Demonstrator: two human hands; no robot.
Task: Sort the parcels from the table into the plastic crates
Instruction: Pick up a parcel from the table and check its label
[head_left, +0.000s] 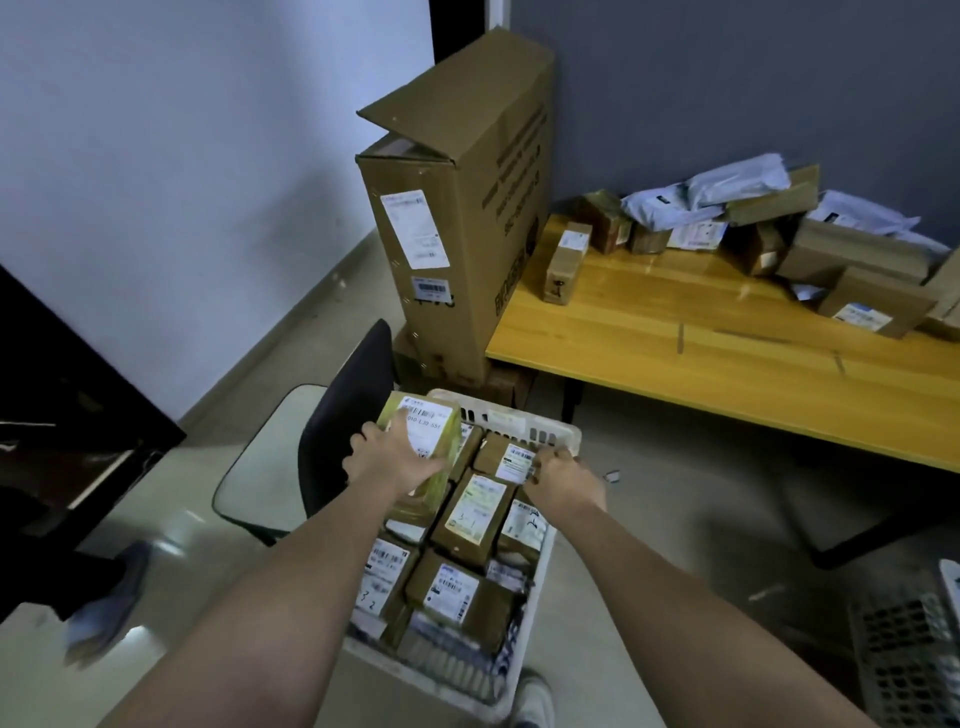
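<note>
Near crate (524, 691): I am standing over a white plastic crate on the floor; it is filling up with labelled cardboard parcels packed side by side, labels facing up, probably so they can be read.
Left grip (387, 457): my left hand is lying across the top of a yellow-taped parcel (431, 441), fingers curling over its edges; I am judging it is being pressed down into the far left corner of the crate.
Right grip (558, 475): my right hand is pinching the edge of a small brown parcel (501, 454) at the far right of the crate, likely nudging it aside to make room.
Second crate (904, 649): another slotted crate is showing at the near right edge, contents unclear.
Chair (332, 431): a dark chair is standing just left of the crate.
Tall carton (467, 218): a big upright box is standing beyond the crate, beside the worktop's left end.
Worktop (701, 353): the wooden worktop is sitting far right, still carrying a heap of unsorted parcels (810, 249) and grey mailer bags, so I am judging plenty of sorting is remaining.
</note>
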